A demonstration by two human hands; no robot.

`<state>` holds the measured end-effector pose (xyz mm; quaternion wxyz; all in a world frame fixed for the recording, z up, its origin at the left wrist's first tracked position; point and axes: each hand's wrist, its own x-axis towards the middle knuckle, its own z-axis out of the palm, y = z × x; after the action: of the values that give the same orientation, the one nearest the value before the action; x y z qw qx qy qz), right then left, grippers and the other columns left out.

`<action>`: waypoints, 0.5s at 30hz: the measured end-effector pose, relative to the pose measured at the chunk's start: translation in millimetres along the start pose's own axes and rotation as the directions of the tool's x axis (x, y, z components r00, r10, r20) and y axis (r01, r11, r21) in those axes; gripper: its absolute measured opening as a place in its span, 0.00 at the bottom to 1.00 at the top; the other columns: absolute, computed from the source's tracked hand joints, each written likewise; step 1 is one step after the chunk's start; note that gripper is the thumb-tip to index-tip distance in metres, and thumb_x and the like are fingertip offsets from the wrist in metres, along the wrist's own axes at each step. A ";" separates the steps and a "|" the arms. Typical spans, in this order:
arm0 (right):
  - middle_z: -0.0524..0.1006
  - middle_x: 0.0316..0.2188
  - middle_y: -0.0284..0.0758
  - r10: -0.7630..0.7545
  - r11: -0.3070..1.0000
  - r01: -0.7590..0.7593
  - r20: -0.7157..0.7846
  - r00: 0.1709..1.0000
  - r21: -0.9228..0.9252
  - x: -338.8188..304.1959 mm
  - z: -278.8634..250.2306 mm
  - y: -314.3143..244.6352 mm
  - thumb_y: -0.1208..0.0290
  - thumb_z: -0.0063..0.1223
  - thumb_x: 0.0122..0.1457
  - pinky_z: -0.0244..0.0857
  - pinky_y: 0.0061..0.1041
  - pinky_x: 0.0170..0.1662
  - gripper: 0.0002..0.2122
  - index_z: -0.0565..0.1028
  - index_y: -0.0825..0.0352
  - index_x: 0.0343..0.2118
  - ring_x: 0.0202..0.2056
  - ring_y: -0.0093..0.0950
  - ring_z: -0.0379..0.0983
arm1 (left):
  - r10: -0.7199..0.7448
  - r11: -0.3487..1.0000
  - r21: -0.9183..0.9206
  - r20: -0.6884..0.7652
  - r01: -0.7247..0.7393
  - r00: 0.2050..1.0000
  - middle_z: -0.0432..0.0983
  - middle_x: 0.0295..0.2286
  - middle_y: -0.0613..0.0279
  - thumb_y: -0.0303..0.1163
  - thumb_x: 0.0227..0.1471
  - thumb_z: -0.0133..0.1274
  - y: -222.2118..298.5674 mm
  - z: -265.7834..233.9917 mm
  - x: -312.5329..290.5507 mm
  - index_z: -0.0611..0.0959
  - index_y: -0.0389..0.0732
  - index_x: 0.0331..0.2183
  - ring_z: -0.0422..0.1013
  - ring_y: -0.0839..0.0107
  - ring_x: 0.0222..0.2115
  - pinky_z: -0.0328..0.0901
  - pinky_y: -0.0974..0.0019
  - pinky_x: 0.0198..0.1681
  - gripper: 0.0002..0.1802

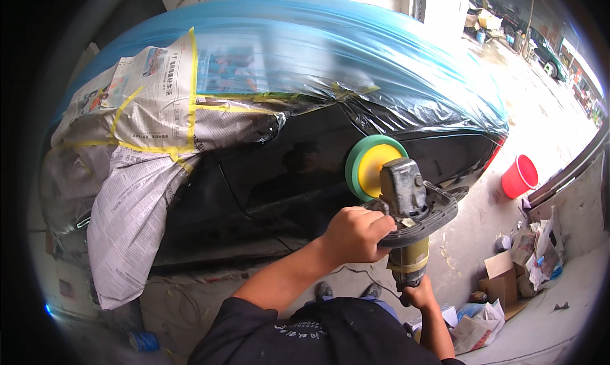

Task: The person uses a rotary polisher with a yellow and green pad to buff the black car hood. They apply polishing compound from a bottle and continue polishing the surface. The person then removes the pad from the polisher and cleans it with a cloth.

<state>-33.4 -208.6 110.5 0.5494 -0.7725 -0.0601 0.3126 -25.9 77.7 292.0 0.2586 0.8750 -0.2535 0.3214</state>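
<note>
A power polisher [410, 255] is in both my hands. My left hand [358, 233] is closed around its black loop handle near the head. Lower down, my right hand [420, 292] grips the rear end of the body. The round polishing pad [357, 168], green at the rim with a yellow backing, stands against or very close to the glossy black side panel of a car [279, 180]; whether it touches or spins I cannot tell. Blue plastic film [381, 53] covers the car's upper part. Newspaper sheets [130, 206], held with yellow tape, mask its left end.
A red bucket [520, 176] stands on the floor beyond the car's right end. Cardboard and scrap paper [502, 276] lie at the lower right. A cord [365, 273] runs over the floor near my feet. Another vehicle [548, 58] is far off at the upper right.
</note>
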 end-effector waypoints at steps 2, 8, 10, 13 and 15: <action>0.82 0.31 0.32 0.027 1.000 -0.027 -0.006 1.000 0.009 -3.8 0.1 -5.0 0.72 0.64 0.45 0.71 0.28 0.39 0.16 0.81 0.68 0.40 0.33 0.22 0.76 | -0.013 1.000 -0.001 -0.009 0.013 1.000 0.74 0.19 0.62 0.30 0.31 0.64 -0.1 -1.6 -0.3 0.77 0.43 0.25 0.75 0.60 0.20 0.70 0.61 0.25 0.13; 0.82 0.40 0.49 -0.152 0.949 0.176 0.109 0.982 -0.260 -5.1 48.0 -61.9 0.63 0.67 0.49 0.72 0.36 0.48 0.24 0.76 0.70 0.47 0.45 0.41 0.80 | 0.054 0.994 0.102 -0.132 -0.041 0.990 0.67 0.16 0.60 0.22 0.35 0.62 -12.4 -80.6 -76.0 0.76 0.39 0.22 0.67 0.63 0.14 0.63 0.62 0.18 0.10; 0.80 0.43 0.52 -0.183 0.905 0.236 0.176 0.967 -0.355 -1.0 62.7 -74.8 0.60 0.66 0.49 0.71 0.40 0.50 0.30 0.70 0.70 0.54 0.47 0.47 0.77 | -0.006 0.992 0.117 -0.275 0.039 0.962 0.65 0.14 0.60 0.19 0.39 0.60 -4.3 -100.3 -107.1 0.68 0.40 0.19 0.64 0.62 0.12 0.62 0.64 0.17 0.15; 0.79 0.43 0.53 -0.111 0.860 0.228 0.269 0.957 -0.456 -5.1 68.5 -117.6 0.60 0.65 0.49 0.70 0.42 0.50 0.33 0.66 0.70 0.57 0.47 0.51 0.76 | -0.082 0.979 0.145 -0.358 0.142 0.930 0.65 0.14 0.60 0.17 0.39 0.59 11.1 -120.2 -134.7 0.69 0.39 0.21 0.65 0.63 0.12 0.60 0.64 0.16 0.14; 0.79 0.43 0.53 -0.162 0.847 0.283 0.287 0.944 -0.451 -4.8 64.6 -126.0 0.61 0.65 0.49 0.70 0.42 0.50 0.34 0.66 0.71 0.57 0.47 0.50 0.76 | -0.068 0.981 0.145 -0.364 0.129 0.929 0.66 0.14 0.60 0.17 0.38 0.60 8.9 -119.7 -129.0 0.70 0.39 0.21 0.66 0.63 0.12 0.60 0.65 0.16 0.14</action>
<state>-41.1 -109.3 211.2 0.3591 -0.8299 -0.2918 0.3117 -168.8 180.6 284.0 0.2425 0.8320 -0.1303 0.4817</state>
